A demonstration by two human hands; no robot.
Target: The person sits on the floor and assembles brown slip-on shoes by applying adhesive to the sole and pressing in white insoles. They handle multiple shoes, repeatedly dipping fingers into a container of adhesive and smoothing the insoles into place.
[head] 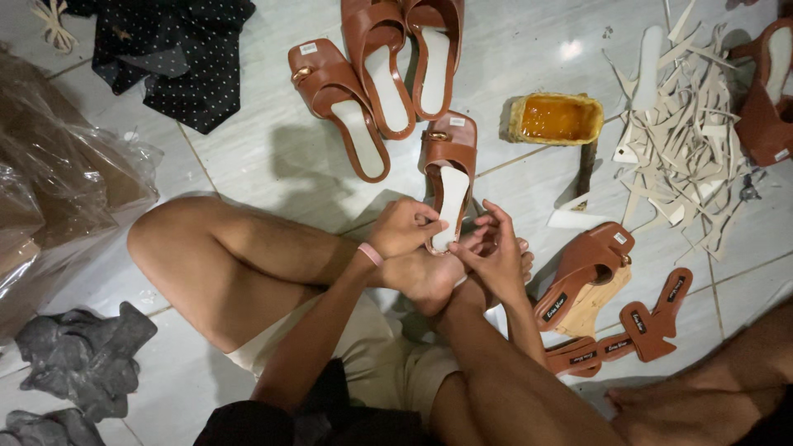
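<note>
Tiled floor (273, 157): left hand (405, 227) and right hand (496, 252) pinch a white insole (453, 198) into one sandal (450, 177); three lined sandals (376, 78) at 12 o'clock, unlined sandal (582, 268) at 4.

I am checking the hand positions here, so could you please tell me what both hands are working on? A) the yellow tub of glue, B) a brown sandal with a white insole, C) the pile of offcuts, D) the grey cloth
B: the left hand and right hand both meet at the heel end of the brown sandal, pressing on its white insole, while the yellow tub sits untouched on the floor.
</note>
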